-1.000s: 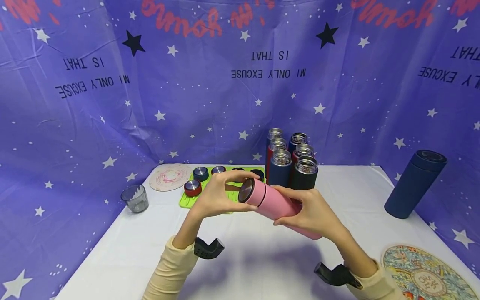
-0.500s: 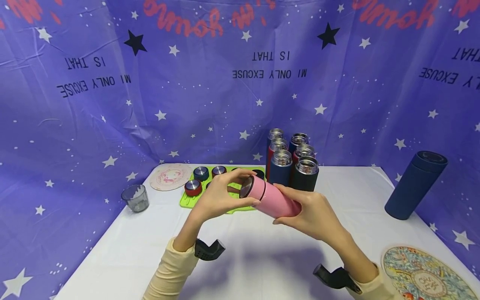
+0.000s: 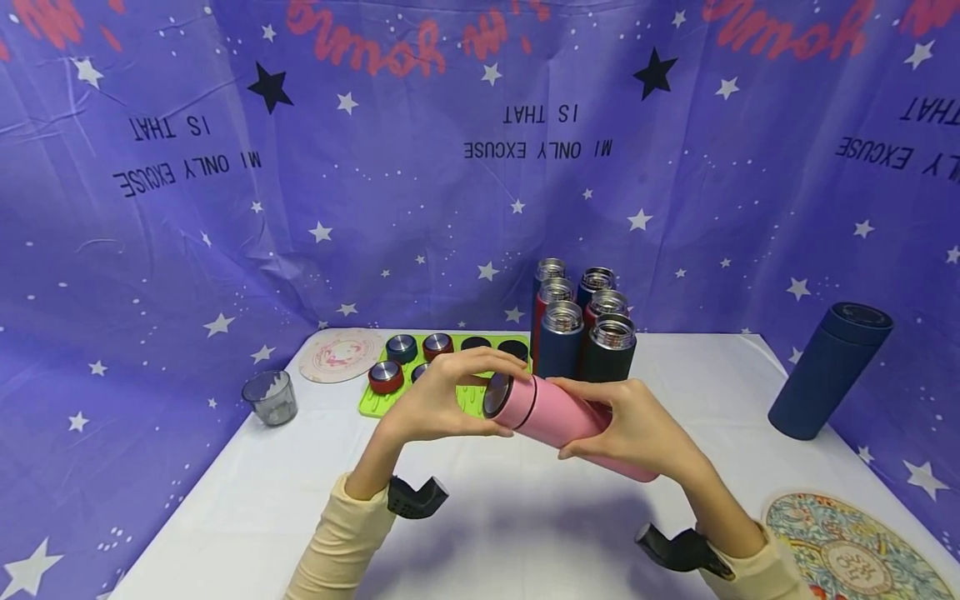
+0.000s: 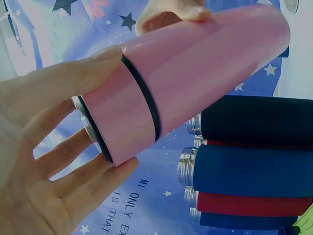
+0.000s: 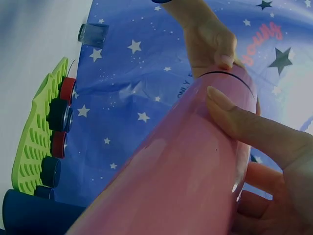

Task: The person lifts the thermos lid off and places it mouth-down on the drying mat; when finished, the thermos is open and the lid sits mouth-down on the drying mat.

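Observation:
A pink thermos bottle (image 3: 558, 421) is held tilted above the table, its lid end toward the left and its base low on the right. My left hand (image 3: 435, 400) grips the pink lid (image 4: 120, 115) between thumb and fingers. The right hand (image 3: 637, 429) holds the bottle's body, thumb on the near side. In the left wrist view a black ring (image 4: 144, 98) marks the seam between lid and body; the lid sits on the bottle. The right wrist view shows the thumb (image 5: 230, 110) pressed along the pink wall, with the fingers partly hidden behind it.
Several lidless bottles (image 3: 561, 342) stand behind my hands. Left of them, a green mat (image 3: 375, 404) bears several round lids (image 3: 386, 377). A grey cup (image 3: 272, 398) and a pale round mat (image 3: 341, 356) are at left. A capped navy bottle (image 3: 828, 371) and a patterned round mat (image 3: 855, 550) are at right.
The pink bottle has tipped and shifted slightly right and down, and both hands have moved slightly with it. The lid stays on the bottle. The other things stay put.

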A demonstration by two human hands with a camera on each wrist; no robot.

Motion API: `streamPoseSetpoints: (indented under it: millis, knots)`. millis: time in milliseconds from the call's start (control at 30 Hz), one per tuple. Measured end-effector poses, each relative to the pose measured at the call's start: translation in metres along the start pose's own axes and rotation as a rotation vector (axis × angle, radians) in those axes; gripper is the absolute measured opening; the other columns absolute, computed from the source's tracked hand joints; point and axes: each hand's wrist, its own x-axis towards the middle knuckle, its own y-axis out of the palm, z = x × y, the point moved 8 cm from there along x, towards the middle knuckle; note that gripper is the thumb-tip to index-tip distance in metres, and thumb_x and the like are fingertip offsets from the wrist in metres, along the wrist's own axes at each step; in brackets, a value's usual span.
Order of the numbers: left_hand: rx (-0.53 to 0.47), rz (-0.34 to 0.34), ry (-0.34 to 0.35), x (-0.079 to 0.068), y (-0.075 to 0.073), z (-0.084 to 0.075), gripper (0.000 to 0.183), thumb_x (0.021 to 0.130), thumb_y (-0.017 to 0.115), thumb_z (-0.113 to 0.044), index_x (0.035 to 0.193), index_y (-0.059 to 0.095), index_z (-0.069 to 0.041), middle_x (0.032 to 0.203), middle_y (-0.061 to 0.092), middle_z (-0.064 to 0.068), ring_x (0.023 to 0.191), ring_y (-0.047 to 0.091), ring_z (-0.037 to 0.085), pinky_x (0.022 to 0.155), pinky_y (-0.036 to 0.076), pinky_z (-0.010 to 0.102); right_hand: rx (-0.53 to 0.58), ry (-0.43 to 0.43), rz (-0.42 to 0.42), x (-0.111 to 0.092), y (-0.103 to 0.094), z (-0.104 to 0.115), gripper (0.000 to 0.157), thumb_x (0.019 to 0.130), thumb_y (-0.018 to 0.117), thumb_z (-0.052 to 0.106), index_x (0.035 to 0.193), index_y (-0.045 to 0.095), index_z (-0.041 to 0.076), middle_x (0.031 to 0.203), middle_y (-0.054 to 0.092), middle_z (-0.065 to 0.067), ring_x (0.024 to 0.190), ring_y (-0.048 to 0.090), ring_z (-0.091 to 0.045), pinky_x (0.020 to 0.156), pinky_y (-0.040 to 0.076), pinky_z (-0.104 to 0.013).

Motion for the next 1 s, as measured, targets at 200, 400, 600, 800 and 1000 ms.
streamPoseSetpoints:
  millis: [200, 400, 600, 800, 1000]
  knots:
    - [0.001, -0.059, -0.026, -0.004, 0.001, 0.029, 0.056, 0.068, 0.089, -0.017, 0.119, 0.067, -0.014, 0.121, 0.064, -0.002, 0.112, 0.058, 0.017, 0.078, 0.057, 0.032, -0.018, -0.018, -0.039, 0.0, 0.0, 0.0, 0.077, 0.059, 0.091, 0.045, 0.127, 0.065, 0.023, 0.103, 0.07, 0.01, 0.082, 0.061, -0.006, 0.069, 0.054, -0.028]
    - [-0.007, -0.122, -0.145, -0.007, 0.0, 0.043, 0.054, 0.071, 0.087, -0.028, 0.12, 0.067, -0.019, 0.117, 0.064, -0.009, 0.099, 0.062, 0.013, 0.075, 0.058, 0.029, -0.089, -0.015, -0.088, 0.0, 0.0, 0.003, 0.078, 0.057, 0.093, 0.039, 0.128, 0.065, 0.02, 0.104, 0.071, 0.004, 0.079, 0.061, -0.007, 0.067, 0.054, -0.028]
    - [0.031, -0.211, -0.281, -0.009, -0.003, 0.051, 0.051, 0.07, 0.088, -0.032, 0.116, 0.069, -0.022, 0.111, 0.066, -0.009, 0.085, 0.066, 0.011, 0.068, 0.058, 0.027, -0.172, -0.053, -0.155, -0.001, -0.001, 0.011, 0.08, 0.056, 0.094, 0.035, 0.128, 0.065, 0.016, 0.106, 0.071, 0.0, 0.082, 0.065, -0.011, 0.067, 0.055, -0.032]
    - [0.096, -0.24, -0.39, -0.011, -0.004, 0.061, 0.048, 0.075, 0.083, -0.038, 0.117, 0.068, -0.022, 0.107, 0.068, -0.008, 0.084, 0.066, 0.008, 0.066, 0.057, 0.028, -0.278, -0.078, -0.203, -0.001, -0.001, 0.014, 0.08, 0.056, 0.093, 0.036, 0.128, 0.064, 0.015, 0.11, 0.07, -0.003, 0.09, 0.068, -0.018, 0.07, 0.057, -0.036]
    - [0.056, -0.096, -0.291, -0.008, 0.004, 0.058, 0.064, 0.074, 0.085, -0.031, 0.131, 0.058, -0.021, 0.126, 0.059, -0.007, 0.108, 0.059, 0.01, 0.081, 0.056, 0.028, -0.228, -0.011, -0.135, 0.0, -0.001, 0.005, 0.079, 0.055, 0.094, 0.038, 0.127, 0.066, 0.018, 0.102, 0.072, 0.0, 0.078, 0.064, -0.011, 0.064, 0.053, -0.031]
